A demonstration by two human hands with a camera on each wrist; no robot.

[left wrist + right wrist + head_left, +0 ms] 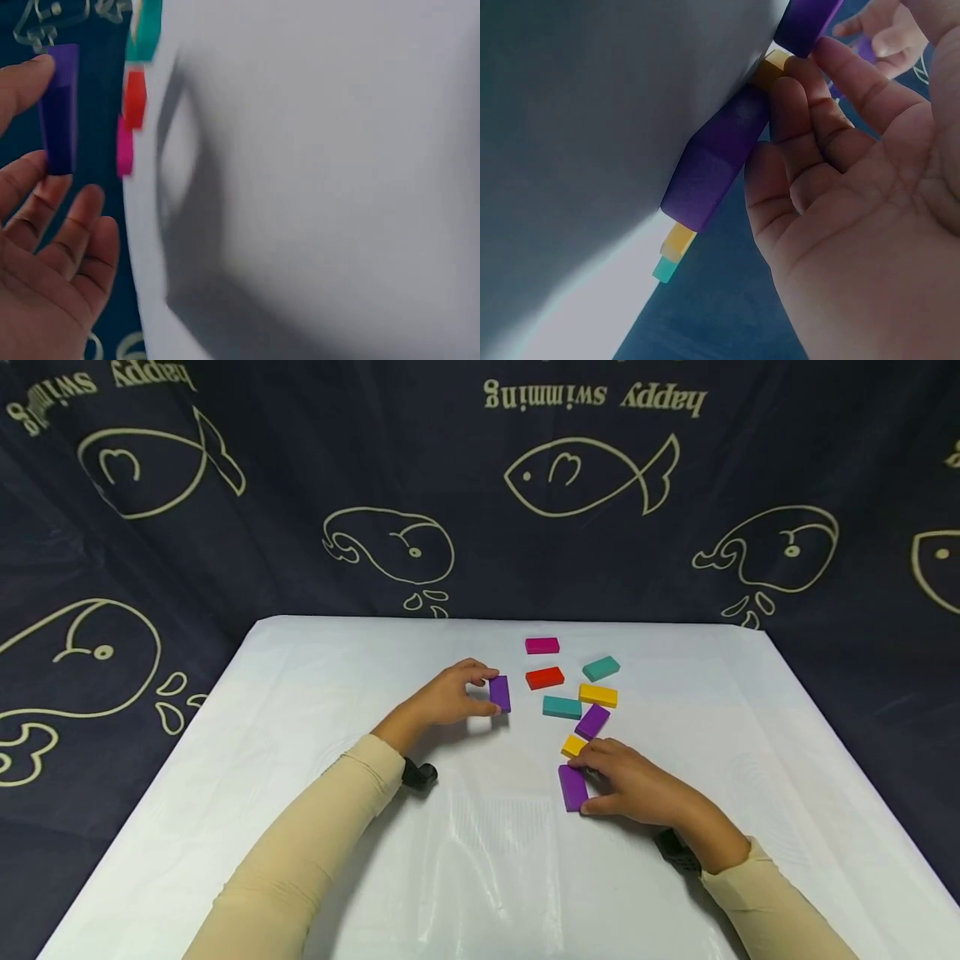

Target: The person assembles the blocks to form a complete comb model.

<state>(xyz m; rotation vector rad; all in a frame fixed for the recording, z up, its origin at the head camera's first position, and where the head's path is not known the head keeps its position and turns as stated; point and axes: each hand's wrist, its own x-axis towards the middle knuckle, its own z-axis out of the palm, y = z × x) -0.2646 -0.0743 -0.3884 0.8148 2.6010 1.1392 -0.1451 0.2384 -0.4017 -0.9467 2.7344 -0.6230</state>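
Note:
My left hand (455,693) pinches a purple block (500,694) by its two ends between thumb and fingers. In the left wrist view this purple block (61,112) hangs above the white tabletop, with the other fingers spread below it. Nearer the front, my right hand (633,781) pinches another purple block (573,788) between thumb and fingertips. The right wrist view shows only part of that held block (806,26); whether it touches the table cannot be told. Just beyond the right fingers lie a yellow block (573,746), partly covered, and a third purple block (592,721).
Farther back lie a magenta block (542,646), a red block (544,677), two teal blocks (562,707) and a yellow block (598,696). They rest loosely on the white table (337,860). A dark curtain (465,468) with fish drawings hangs behind.

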